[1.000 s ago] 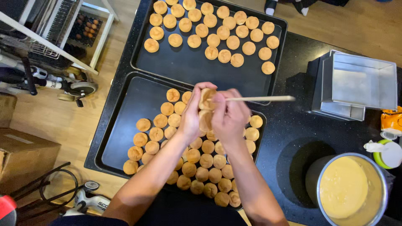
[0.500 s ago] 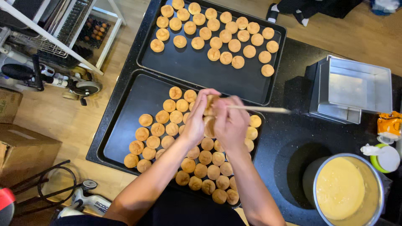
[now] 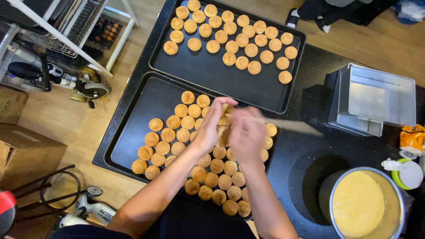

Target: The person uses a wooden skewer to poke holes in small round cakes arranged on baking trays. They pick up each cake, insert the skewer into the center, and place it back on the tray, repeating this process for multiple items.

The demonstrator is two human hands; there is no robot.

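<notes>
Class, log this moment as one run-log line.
left hand: holds round pastry | right hand: holds flat stick | below: near tray

Two black baking trays (image 3: 133, 146) — one metal bowl (image 3: 400, 199), two square silver tins (image 3: 380, 95).

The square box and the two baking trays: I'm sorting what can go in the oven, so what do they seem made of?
The square box looks like bare metal, likely aluminium: pale grey, dull sheen, thin folded walls. The near tray and the far tray look like dark coated metal: matte black, thin raised rims.
</notes>
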